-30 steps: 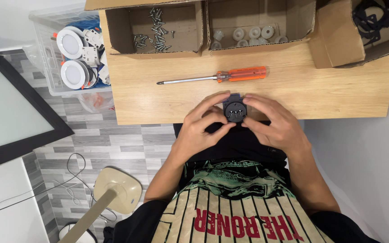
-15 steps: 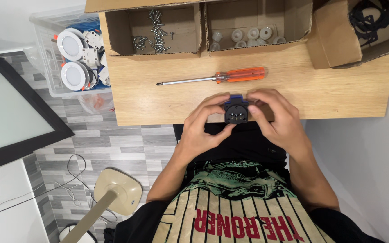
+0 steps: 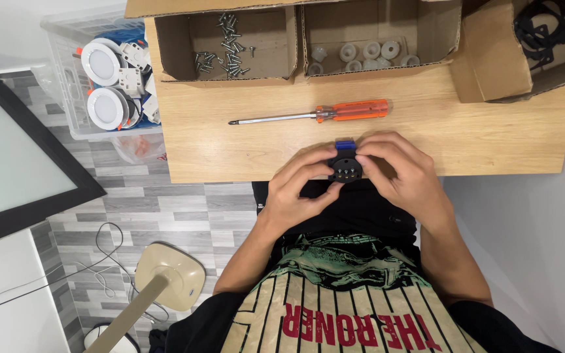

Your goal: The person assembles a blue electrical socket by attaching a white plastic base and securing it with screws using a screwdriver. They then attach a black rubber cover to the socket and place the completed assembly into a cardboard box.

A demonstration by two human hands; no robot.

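Head view: black part (image 3: 346, 168) half-hidden by fingers (image 3: 308, 171)

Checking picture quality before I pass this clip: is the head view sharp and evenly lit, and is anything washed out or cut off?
Head view: evenly lit with soft shadows, the small black part between the left hand and right hand sharp; the white surface at the right looks washed out; the cardboard boxes are cropped by the top edge.

Left hand (image 3: 295, 189), right hand (image 3: 403, 173) gripping black round part (image 3: 346, 167), screwdriver (image 3: 315, 116) beyond
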